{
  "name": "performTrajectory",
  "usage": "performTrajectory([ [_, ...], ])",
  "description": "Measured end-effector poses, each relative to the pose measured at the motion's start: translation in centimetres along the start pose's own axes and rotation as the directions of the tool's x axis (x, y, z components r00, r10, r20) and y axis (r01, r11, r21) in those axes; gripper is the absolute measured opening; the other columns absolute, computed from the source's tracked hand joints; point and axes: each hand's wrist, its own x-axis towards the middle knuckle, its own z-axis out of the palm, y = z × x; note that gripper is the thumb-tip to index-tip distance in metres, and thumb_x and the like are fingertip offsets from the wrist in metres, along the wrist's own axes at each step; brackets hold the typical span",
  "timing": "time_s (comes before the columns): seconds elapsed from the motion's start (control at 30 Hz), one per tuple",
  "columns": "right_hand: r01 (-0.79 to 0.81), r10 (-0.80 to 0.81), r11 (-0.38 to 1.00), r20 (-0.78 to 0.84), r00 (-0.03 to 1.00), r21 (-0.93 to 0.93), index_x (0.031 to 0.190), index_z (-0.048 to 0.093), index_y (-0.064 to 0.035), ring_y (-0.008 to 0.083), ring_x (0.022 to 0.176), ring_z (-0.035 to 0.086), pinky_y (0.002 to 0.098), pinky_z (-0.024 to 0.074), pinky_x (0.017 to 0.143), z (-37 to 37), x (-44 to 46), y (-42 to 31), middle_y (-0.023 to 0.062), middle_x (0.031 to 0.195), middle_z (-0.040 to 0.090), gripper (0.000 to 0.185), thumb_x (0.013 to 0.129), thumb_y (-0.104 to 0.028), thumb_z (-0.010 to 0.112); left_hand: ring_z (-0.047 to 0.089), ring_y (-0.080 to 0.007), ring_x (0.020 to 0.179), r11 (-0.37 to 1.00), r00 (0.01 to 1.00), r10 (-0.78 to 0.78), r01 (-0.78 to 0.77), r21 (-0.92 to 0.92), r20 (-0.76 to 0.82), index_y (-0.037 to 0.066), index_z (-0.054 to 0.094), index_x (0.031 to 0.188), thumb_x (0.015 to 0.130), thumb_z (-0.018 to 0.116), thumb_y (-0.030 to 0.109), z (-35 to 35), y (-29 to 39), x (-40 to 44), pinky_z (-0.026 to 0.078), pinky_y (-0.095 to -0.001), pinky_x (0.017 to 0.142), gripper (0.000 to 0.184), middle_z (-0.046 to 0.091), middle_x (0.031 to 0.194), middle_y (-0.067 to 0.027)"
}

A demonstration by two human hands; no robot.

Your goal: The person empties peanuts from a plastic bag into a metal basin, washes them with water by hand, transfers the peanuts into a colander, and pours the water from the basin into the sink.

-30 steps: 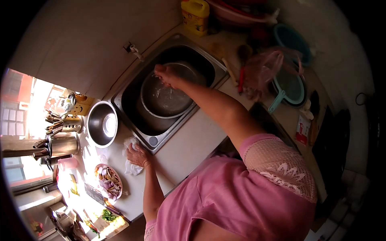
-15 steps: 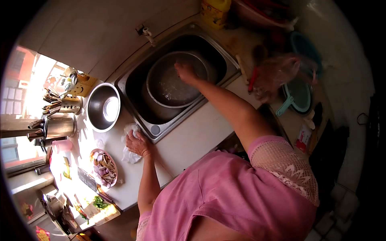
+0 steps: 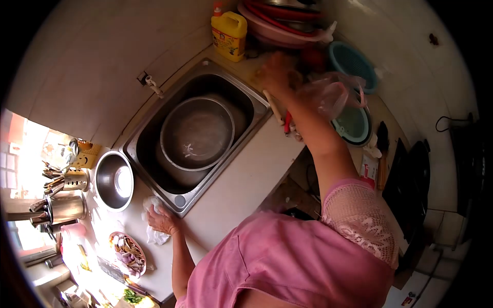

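While the right hand (image 3: 277,72) is out past the right end of the sink (image 3: 190,196), it's blurred and dim on my feed, so I can't tell whether its fingers are open or closed on something. Stuff crowds it there: a clear plastic bag (image 3: 331,95) right by the forearm, a red-handled tool (image 3: 287,123) just off the sink's right corner, teal strainer (image 3: 354,126) farther out on that side. Yellow jug (image 3: 228,38) stands off the sink's back right corner, pink basin (image 3: 267,33) beside it. Tap (image 3: 153,86) on the wall behind the sink. Inside the sink, a wide metal pan (image 3: 197,131) with white flecks on its bottom. Off the sink's left end I log a shiny steel bowl (image 3: 105,179), a utensil holder (image 3: 77,179) beyond that, and a heap of cut pieces (image 3: 128,255).

Left hand (image 3: 162,222) is near the sink's front left corner, fingers spread loosely over a white wad (image 3: 156,237); can't tell if they pinch it. Wad is crumpled, thin-looking, cloth or plastic, I can't say which. Wooden handle (image 3: 273,108) lies by the sink's right corner, pale, straight, its far end near the right hand.
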Motion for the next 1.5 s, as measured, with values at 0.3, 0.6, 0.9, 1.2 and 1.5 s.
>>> performTrajectory([
  [0.3, -0.012, 0.049, 0.97, 0.148, 0.988, -0.242, 0.101, 0.06, -0.0023, 0.0309, 0.12, 0.03, 0.0524, 0.0166, 0.096, -6.9, -11.9, -6.0, 0.0172, 0.122, 0.042, 0.031, 0.074, -0.017, 0.051, 0.04, -0.0302, 0.107, 0.999, 0.997, -0.048, 0.049, -0.017, 0.055, 0.016, 0.048, 0.114, 0.085, 0.039, 0.043, -0.6, 0.5, 0.1, 0.029, -0.045, 0.088, 0.041, 0.045, 0.118, -0.0121],
  [0.6, -0.368, 0.477, 0.84, 0.218, 0.852, -0.399, 0.114, 0.051, -0.0091, 0.0331, 0.104, 0.048, 0.0475, 0.0397, 0.079, -16.8, -12.7, 8.2, 0.0169, 0.121, 0.044, 0.046, 0.069, -0.02, 0.06, 0.038, -0.0291, 0.112, 0.998, 0.997, -0.06, 0.061, -0.025, 0.041, 0.019, 0.047, 0.115, 0.084, 0.039, 0.045, -0.3, 0.3, -0.3, 0.028, -0.0467, 0.089, 0.042, 0.044, 0.119, -0.0101],
  [0.9, -0.277, 0.288, 0.948, 0.051, 0.956, -0.159, 0.073, 0.06, -0.0011, 0.0333, 0.077, 0.058, 0.0427, 0.0461, 0.065, -20.6, -9.5, 5.5, 0.0177, 0.078, 0.06, 0.012, 0.073, -0.01, 0.052, 0.036, -0.033, 0.117, 0.974, 0.9, -0.074, 0.157, -0.161, 0.43, 0.024, 0.039, 0.128, 0.084, 0.029, 0.055, -5.8, 0.4, 2.4, 0.03, -0.0497, 0.091, 0.054, 0.038, 0.129, -0.0143],
  [1.2, 0.056, -0.067, 0.991, 0.085, 0.994, 0.123, 0.078, 0.059, -0.0046, 0.0161, 0.053, 0.054, 0.0296, 0.0405, 0.048, -29.8, -2.6, -2.6, 0.0085, 0.066, 0.054, 0.018, 0.077, -0.023, 0.057, 0.056, -0.0139, 0.079, 0.461, 0.871, 0.489, -0.215, -0.861, 0.045, 0.003, 0.051, 0.112, 0.082, 0.055, 0.007, -13.4, 12.9, -1.9, 0.045, -0.0229, 0.064, 0.03, 0.052, 0.104, -0.0104],
  [1.5, -0.252, -0.18, 0.651, 0.468, 0.865, 0.716, 0.082, 0.063, -0.0063, 0.0087, 0.051, 0.049, 0.0251, 0.0396, 0.048, -28.7, 0.4, -13.4, 0.0025, 0.066, 0.054, 0.018, 0.079, -0.023, 0.056, 0.054, -0.0244, 0.085, 0.539, 0.905, 0.378, -0.386, -0.748, -0.194, 0.009, 0.061, 0.082, 0.072, 0.063, 0.011, -11.7, 19.3, 3.7, 0.045, -0.0319, 0.069, 0.01, 0.054, 0.09, -0.0069],
])
